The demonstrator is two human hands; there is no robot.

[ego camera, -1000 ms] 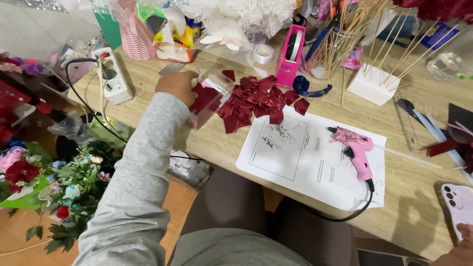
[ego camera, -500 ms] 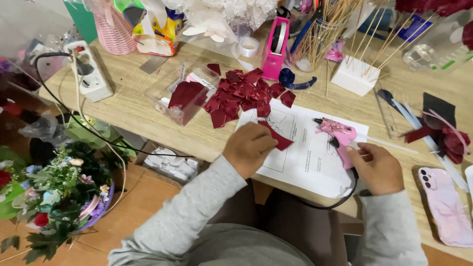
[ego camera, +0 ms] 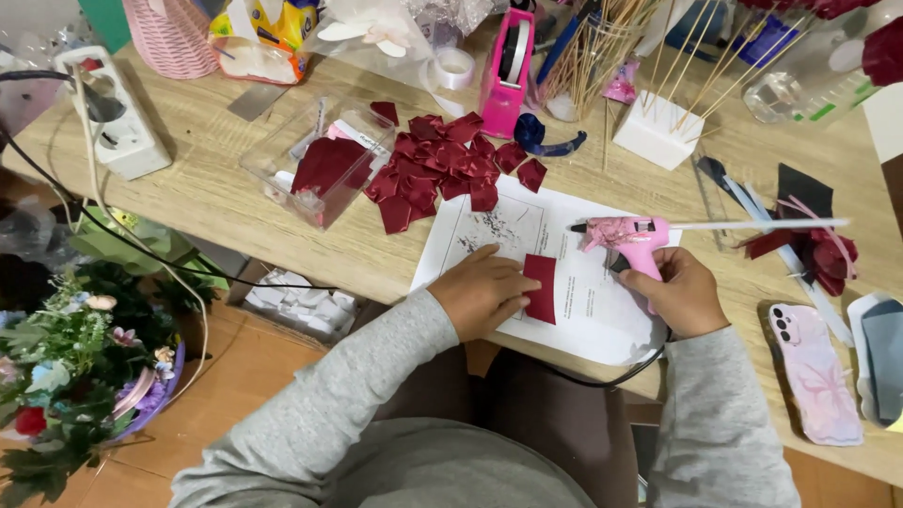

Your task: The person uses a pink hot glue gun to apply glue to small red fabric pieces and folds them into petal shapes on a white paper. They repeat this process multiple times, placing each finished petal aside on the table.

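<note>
Dark red satin is what the head camera shows most of. One flat rectangular piece of ribbon lies on a single white sheet of paper at the near edge of the wooden table. The left hand lies flat on the paper with its fingers stretched out, their tips pressing the ribbon piece at its left edge. The right hand is wrapped tight around the handle of one pink glue gun, whose nozzle points left and lies just above the ribbon piece, apart from it. One black cord hangs from the gun below the table edge.

Behind the paper lies a heap of folded red petals, too overlapped to count. Just left of it stands one clear plastic box holding more red cloth. Further back are one pink tape dispenser, one white foam block with thin wooden sticks stuck in it, and one white power strip at the far left. One phone in a pink case lies right of the right hand. One bunch of flowers sits below the table on the left.
</note>
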